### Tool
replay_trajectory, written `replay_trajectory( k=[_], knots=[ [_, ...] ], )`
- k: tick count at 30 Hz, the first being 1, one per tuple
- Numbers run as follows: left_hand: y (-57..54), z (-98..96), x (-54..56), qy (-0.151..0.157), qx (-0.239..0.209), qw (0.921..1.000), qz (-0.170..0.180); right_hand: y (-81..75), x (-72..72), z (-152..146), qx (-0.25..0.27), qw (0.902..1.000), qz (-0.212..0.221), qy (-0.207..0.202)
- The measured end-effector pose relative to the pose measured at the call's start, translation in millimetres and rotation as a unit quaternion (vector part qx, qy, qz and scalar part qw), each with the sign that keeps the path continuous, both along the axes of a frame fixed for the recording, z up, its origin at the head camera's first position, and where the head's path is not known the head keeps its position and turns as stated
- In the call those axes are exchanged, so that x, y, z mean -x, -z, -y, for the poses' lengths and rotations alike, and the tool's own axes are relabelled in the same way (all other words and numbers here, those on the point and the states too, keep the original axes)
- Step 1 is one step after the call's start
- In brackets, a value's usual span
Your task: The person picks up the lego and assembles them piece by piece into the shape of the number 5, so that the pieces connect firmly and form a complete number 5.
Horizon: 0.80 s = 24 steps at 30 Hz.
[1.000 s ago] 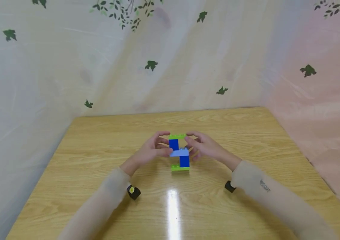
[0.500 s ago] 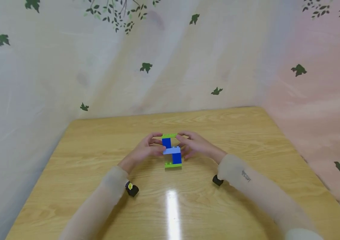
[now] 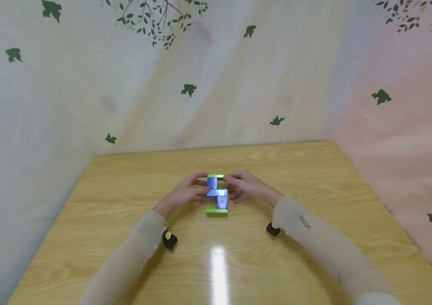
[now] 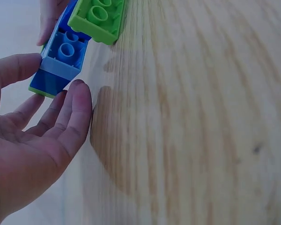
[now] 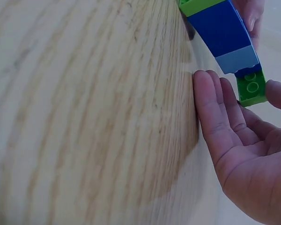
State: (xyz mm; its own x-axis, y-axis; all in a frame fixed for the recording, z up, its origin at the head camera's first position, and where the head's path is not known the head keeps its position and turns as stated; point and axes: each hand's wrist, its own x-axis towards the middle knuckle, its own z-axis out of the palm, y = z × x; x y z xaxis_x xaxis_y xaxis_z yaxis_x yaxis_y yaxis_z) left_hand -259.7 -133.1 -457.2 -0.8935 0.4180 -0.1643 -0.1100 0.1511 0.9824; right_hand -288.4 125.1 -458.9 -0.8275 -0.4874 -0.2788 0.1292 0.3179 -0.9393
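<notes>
A toy-brick structure shaped like an S stands upright in both hands in the head view. Lime green bricks form its top (image 3: pixel 216 176) and its bottom (image 3: pixel 217 213). Between them a light blue brick (image 3: pixel 218 192) spans from an upper dark blue brick (image 3: pixel 211 183) to a lower dark blue brick (image 3: pixel 222 202). With its thumb on the light blue brick's end, my left hand (image 3: pixel 184 192) grips the left side. My right hand (image 3: pixel 250 186) pinches the right end of the top green brick, thumb (image 5: pixel 277 93) against it.
A wooden table (image 3: pixel 143 182) lies under the hands. Behind it hangs a pale cloth (image 3: pixel 147 93) printed with leaves and birds. Black wrist cameras (image 3: pixel 169 240) sit below the sleeves. Light glares off the table's front middle.
Both hands still hold the structure, which has shifted slightly left with the right arm. Its blue bricks look paler and shinier now. The head view has moved a little.
</notes>
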Motion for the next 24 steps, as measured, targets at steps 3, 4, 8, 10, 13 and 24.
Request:
replay_trajectory(
  k=[3,4,8,10,13,24],
  knots=[
    [0.1,3.1,2.7,0.007,0.020,0.9997,-0.008,3.6,3.4,4,-0.005,1.0000,0.006,0.005],
    [0.7,3.7,3.8,0.009,0.025,0.9996,-0.006,4.8,4.8,4,-0.005,0.9999,0.010,0.006],
    [4.2,4.5,7.0,0.012,0.045,0.9989,0.007,8.5,9.8,5,-0.009,0.9990,0.042,0.009],
    [6.6,4.2,7.9,0.009,0.053,0.9984,0.016,10.8,12.5,4,-0.011,0.9981,0.060,0.011],
    [9.7,3.4,8.6,0.002,0.062,0.9978,0.024,13.4,15.5,3,-0.011,0.9967,0.080,0.015],
    [14.3,1.8,12.1,0.001,0.066,0.9976,0.022,14.7,17.7,5,-0.013,0.9971,0.073,0.017]
  ],
)
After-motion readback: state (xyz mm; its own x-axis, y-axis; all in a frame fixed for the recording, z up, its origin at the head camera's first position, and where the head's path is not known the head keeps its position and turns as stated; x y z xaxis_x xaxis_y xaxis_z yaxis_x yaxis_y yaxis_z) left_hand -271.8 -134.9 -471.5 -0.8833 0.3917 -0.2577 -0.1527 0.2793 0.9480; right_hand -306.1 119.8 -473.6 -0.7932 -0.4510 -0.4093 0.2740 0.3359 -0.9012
